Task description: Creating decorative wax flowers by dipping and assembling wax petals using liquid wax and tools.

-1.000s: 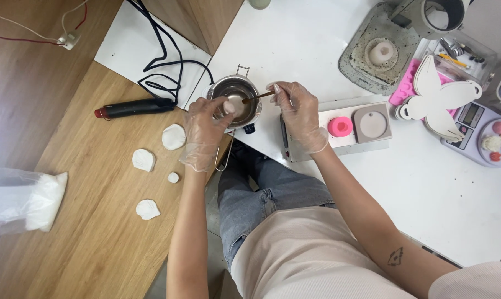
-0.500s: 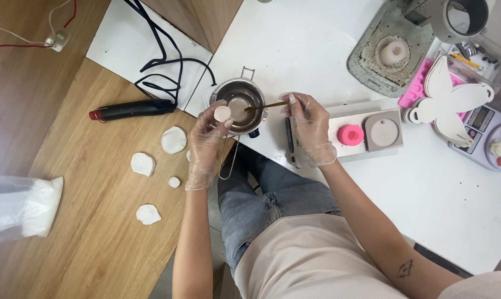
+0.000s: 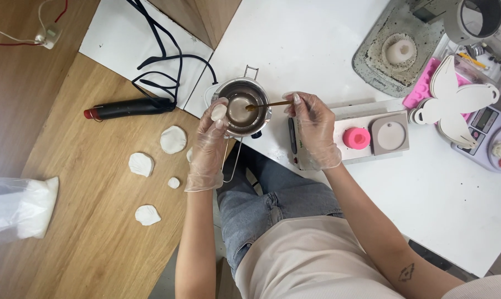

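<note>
A seated person in clear gloves works over a small metal pot (image 3: 242, 108) standing at the near-left corner of the white table (image 3: 317, 44), its thin handle hanging off the edge toward the lap. The left hand (image 3: 209, 147) is closed on a small white shell-shaped piece (image 3: 219, 112), pinched between fingertips right at the pot's left rim. The right hand (image 3: 314, 130) grips a thin brown stick (image 3: 270, 104) between thumb and fingers, and the stick's far end reaches into the pale liquid in the pot.

Just beside the right hand, along the table's near edge, a flat tray (image 3: 366, 141) carries a pink round mould (image 3: 356, 137) and a beige square mould (image 3: 390, 133). On the wooden table (image 3: 84, 221) to the left lie several white shell casts (image 3: 173, 139), near the left hand. A black tool with a red tip (image 3: 129, 108) lies farther back, its cord looped over a white sheet. A bag of white powder (image 3: 18, 207) rests at the left edge.
</note>
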